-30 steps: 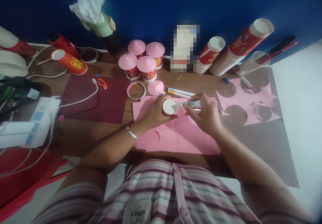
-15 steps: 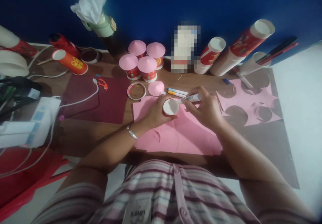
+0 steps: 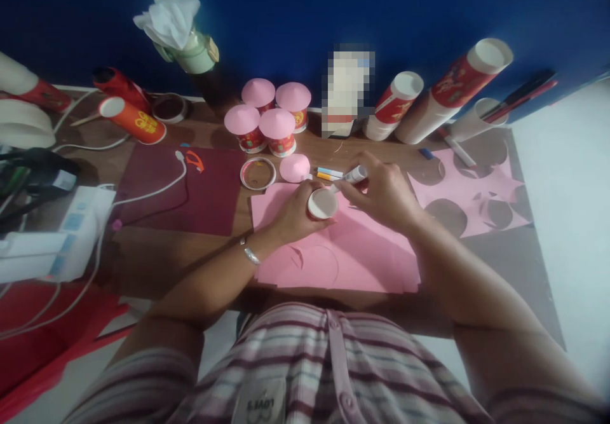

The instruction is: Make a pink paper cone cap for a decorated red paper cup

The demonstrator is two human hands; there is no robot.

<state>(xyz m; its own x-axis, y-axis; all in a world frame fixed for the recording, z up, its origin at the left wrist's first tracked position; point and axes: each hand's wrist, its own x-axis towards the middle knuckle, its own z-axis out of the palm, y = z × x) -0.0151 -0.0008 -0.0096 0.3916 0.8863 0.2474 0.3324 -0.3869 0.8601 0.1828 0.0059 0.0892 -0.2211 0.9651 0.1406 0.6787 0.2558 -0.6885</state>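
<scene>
My left hand is wrapped round a paper cup, its pale round end facing up. In my right hand is a white glue tube, tilted so that its nozzle comes close to the cup's upper right rim. Whether the nozzle touches the rim I cannot tell. Pink paper sheets lie under both hands. Just beyond the cup sits a loose pink paper cone, next to a flat ring. Behind them stand several red patterned cups topped with pink cones.
Two markers lie beyond the cup. Cut pink scraps are on the right, below a pen cup. Paper-cup stacks and a green bottle line the wall. A white cable crosses the maroon sheet.
My right hand has shifted slightly left and tipped the glue tube more steeply, bringing its nozzle to the cup's rim. My left hand keeps its hold on the cup.
</scene>
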